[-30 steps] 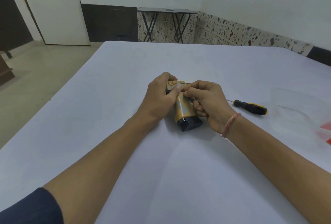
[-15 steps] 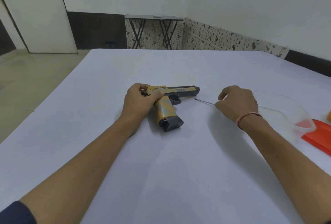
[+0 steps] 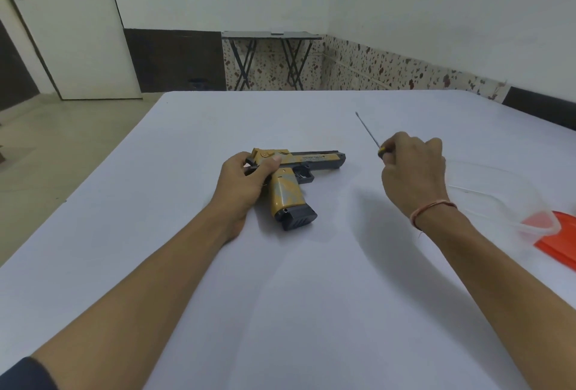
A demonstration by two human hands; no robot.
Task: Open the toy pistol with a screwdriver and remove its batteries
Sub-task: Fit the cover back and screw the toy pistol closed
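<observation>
A tan and black toy pistol (image 3: 290,190) lies on its side on the white table (image 3: 280,296), barrel pointing right, grip toward me. My left hand (image 3: 246,181) grips its rear end, thumb across the top of the slide. My right hand (image 3: 411,168) is raised to the right of the barrel and holds a screwdriver (image 3: 369,134) by its handle. The thin shaft points up and away to the left. Most of the handle is hidden inside my fist. No batteries are in view.
A clear plastic container (image 3: 498,199) sits to the right, just behind my right wrist. An orange lid (image 3: 561,240) lies at the table's right edge. A folding table (image 3: 271,56) stands against the far wall, a door (image 3: 71,31) to the left.
My right hand left the pistol, took the screwdriver from the table and lifted it, so the shaft now points up. My left hand stays on the pistol's rear.
</observation>
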